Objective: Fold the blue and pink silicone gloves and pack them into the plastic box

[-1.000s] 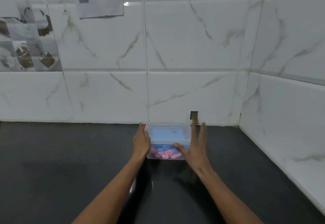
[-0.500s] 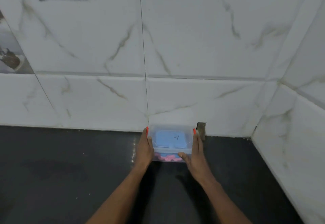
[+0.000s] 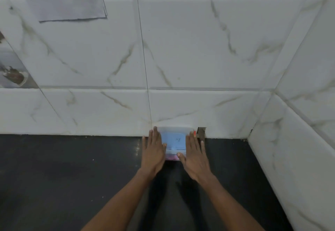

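Flanking the plastic box [image 3: 174, 141], left hand [image 3: 153, 151] and right hand [image 3: 195, 155], fingers straight; gloves [image 3: 171, 157] mostly hidden inside.

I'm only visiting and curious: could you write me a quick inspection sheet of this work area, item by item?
Surface: black counter, dark, with a few pale specks.
Job's things: plastic box at the foot of the wall, its lid on, blue on top; pink glove shows through the front.
Clutter: nothing seen.
Hands: left hand and right hand, fingers straight, one on each side of the box, touching it.
Cables: nothing seen.
Surroundings: white marbled tiles; paper sheet on the wall; small dark notch in the wall just right of the box.
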